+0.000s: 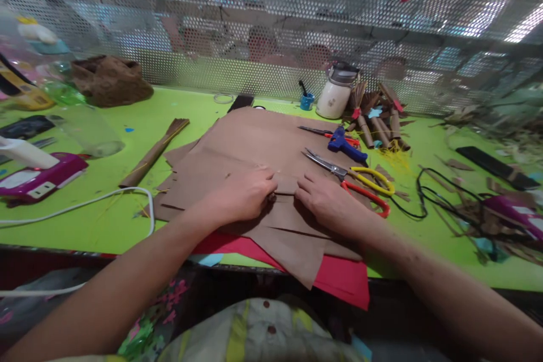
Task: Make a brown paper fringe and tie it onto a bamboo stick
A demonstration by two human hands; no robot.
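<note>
A narrow folded strip of brown paper (287, 185) stretches between my two hands, above a stack of brown paper sheets (250, 130). My left hand (253, 192) is closed on the strip's left end, with the fingers curled. At the strip's right end, my right hand (316, 197) pinches it with bent fingers. Scissors (339, 172) with yellow and red handles lie just beyond my right hand on the paper. A blue glue gun (345, 144) rests behind them, partly covering a second pair of scissors (316, 130). Red paper (343, 280) sticks out under the stack at the table's front edge.
A rolled brown paper bundle (155, 153) lies left on the green table (102, 232). A white cable (106, 198) runs near my left forearm, a black cable (418, 203) at right. Behind stand a white jar (335, 96) and several small paper brooms (382, 119) before a perforated metal screen.
</note>
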